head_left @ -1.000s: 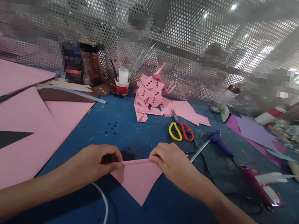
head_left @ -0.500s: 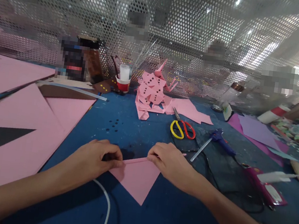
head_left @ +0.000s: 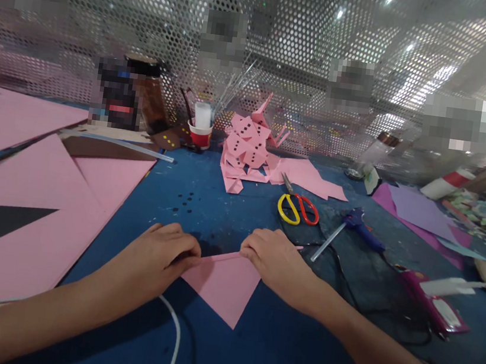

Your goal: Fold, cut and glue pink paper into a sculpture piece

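Note:
A triangular piece of pink paper points toward me, its far edge folded into a narrow strip. My left hand pinches the left end of that edge between thumb and fingers. At the right end, my right hand is closed on the same edge. Both far corners of the paper are hidden by my fingers. Beyond my hands, several small black paper dots lie on the blue table. A pink folded-paper figure with black dots stands farther back.
Scissors with yellow and red handles and a blue glue gun lie to the right, near a magenta power strip. Large pink sheets cover the left side. A white cable runs in front. Perforated metal rises behind.
Both hands keep hold of the paper's folded edge. My left fingers have shifted slightly along it, and the paper's near tip has moved a little to the right and away.

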Demonstrator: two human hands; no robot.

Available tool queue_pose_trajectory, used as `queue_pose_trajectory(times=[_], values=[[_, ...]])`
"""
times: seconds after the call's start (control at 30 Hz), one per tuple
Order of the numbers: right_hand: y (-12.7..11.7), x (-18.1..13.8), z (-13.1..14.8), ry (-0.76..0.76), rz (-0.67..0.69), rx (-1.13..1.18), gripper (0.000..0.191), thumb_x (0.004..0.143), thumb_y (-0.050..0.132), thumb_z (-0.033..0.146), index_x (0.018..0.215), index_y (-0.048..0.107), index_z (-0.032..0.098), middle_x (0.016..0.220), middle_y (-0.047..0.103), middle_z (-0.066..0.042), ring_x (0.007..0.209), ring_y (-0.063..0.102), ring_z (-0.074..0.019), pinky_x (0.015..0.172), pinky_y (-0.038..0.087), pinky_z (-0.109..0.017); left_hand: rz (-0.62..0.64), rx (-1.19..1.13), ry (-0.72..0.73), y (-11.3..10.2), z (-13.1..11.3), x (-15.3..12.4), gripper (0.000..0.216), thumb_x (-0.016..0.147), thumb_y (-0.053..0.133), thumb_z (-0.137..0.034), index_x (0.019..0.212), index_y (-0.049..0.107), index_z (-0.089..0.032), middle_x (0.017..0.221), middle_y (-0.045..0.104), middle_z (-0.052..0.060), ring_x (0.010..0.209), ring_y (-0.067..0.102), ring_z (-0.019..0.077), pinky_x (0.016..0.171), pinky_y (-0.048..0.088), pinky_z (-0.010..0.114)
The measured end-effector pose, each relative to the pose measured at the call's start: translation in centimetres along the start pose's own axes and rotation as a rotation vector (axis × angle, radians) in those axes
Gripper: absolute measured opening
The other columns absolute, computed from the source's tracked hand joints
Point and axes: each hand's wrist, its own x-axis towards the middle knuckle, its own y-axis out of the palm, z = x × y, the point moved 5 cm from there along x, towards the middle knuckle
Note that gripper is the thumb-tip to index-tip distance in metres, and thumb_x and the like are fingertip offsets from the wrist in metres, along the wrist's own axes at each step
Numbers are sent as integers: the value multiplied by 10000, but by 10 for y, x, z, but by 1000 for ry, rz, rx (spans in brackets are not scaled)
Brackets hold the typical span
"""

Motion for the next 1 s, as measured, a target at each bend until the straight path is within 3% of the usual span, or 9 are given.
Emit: queue_pose_trajectory(times=[0.17, 0.37, 0.67, 0.8, 1.0], values=[[-2, 2, -2, 57, -36, -9, 245, 1095, 465, 180, 972, 676, 178, 1000, 685, -30, 934, 571, -205, 769, 311, -362, -185, 81, 163, -4, -17, -5, 183, 1063, 493, -289, 1096, 671, -259, 1105, 697, 16, 1013, 599, 231, 893, 377, 394], [5, 3, -3, 28, -52, -82, 196, 1078, 527, 235, 958, 675, 188, 1054, 677, -48, 1037, 565, -233, 779, 322, -371, -165, 160, 418, 11, -31, -13, 345, 1042, 412, -73, 1292, 603, -214, 1201, 692, 46, 1058, 594, 215, 894, 410, 370], [-4, 0, 0, 68, -213, -18, 158, 1072, 523, 218, 1067, 680, 206, 1073, 661, -47, 989, 562, -216, 852, 343, -385, -161, 294, 480, 15, -33, -16, 324, 1036, 395, -71, 1267, 603, -159, 1193, 706, 74, 1054, 620, 227, 899, 433, 389], [-9, -6, 11, -25, -221, -35, 187, 1043, 522, 140, 1122, 678, 208, 1116, 653, -64, 1029, 534, -235, 876, 345, -393, -142, 277, 401, 17, -34, -15, 289, 1075, 387, -178, 1176, 658, -172, 1177, 703, 87, 1030, 626, 242, 887, 441, 405], [-4, -7, 17, -96, -195, -73, 232, 1039, 515, 128, 1195, 669, 204, 1116, 659, -53, 998, 520, -234, 857, 344, -406, -99, 237, 306, 22, -31, -14, 284, 1075, 464, -314, 1204, 676, -177, 1212, 669, 95, 1048, 606, 263, 910, 441, 432]])
